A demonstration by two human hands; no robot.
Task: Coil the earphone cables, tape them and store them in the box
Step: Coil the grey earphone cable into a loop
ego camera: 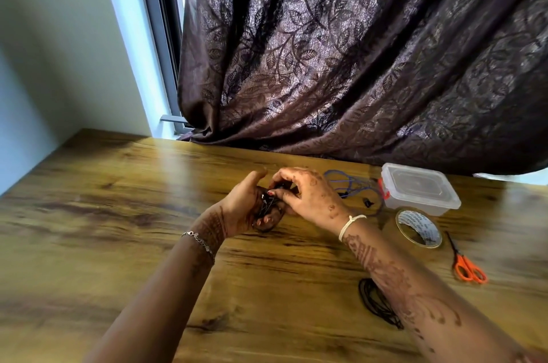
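Note:
A black earphone cable (268, 203), bunched into a coil, sits in my left hand (243, 205), whose fingers curl round it above the wooden table (118, 214). My right hand (308, 196) pinches the same cable from the right. A blue earphone cable (350, 183) lies loose just behind my right hand. Another black cable (374, 297) lies on the table, partly hidden under my right forearm. The clear plastic box (421, 189), lid on and with a red clip, stands at the back right. In front of it lies a roll of clear tape (418, 227).
Orange-handled scissors (468, 269) lie right of the tape roll. A dark patterned curtain (355, 66) hangs down to the table's back edge, and a window frame (161, 36) stands at the back left. The table's left edge runs along a pale wall.

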